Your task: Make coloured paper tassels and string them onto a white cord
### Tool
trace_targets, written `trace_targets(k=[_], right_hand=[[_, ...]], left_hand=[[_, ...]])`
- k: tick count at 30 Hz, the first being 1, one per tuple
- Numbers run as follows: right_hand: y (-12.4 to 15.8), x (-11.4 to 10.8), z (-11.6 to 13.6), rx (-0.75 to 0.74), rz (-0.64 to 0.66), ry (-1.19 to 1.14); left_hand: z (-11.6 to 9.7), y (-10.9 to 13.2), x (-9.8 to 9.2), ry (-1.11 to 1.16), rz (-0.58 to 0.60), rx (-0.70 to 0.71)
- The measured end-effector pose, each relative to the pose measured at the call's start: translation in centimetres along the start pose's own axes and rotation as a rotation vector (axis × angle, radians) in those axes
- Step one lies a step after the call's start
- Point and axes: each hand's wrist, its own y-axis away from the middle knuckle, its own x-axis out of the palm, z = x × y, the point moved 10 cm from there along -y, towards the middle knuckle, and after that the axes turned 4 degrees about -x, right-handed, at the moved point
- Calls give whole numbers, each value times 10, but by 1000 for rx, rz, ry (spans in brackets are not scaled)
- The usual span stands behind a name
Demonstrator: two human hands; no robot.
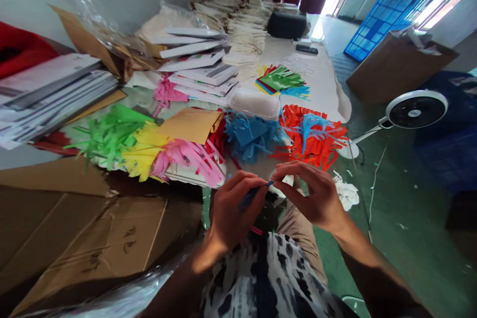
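Over my lap, my left hand (pixel 238 206) is closed around a small dark blue piece (pixel 249 198), which looks like rolled tissue paper. Its narrow end shows between the fingertips of both hands. My right hand (pixel 311 191) pinches at that tip with thumb and forefinger, the other fingers curved. Just beyond my hands lie a heap of blue fringed tissue paper (pixel 251 134) and a red-orange fringed heap (pixel 311 144) with light blue strips (pixel 313 129) on top. Further left are pink (pixel 190 156), yellow (pixel 145 149) and green (pixel 115 131) fringed bunches.
An orange-brown envelope (pixel 192 124) overlaps the pink bunch. Behind stand stacks of white packets (pixel 203 59) and a clear plastic tray (pixel 254 103). A multicoloured fringed stack (pixel 283 79) lies beyond. Cardboard (pixel 122 238) is at lower left; a white fan (pixel 415 109) is at right.
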Motion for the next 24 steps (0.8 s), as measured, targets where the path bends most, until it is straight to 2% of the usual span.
trace_targets(k=[7,13,20,24], right_hand=[[3,1,9,-65,21,-6],[8,-2,9,-37,72,65],[14,-7,7,-34,46,53],[19,-7,-1,41,54,55]], left_hand=[[-11,-3,5,-24,67,79],[-11,-2,14,-11,126,111],[-9,-3,22,-8,157,80],[-9,-4,23,-27,174,67]])
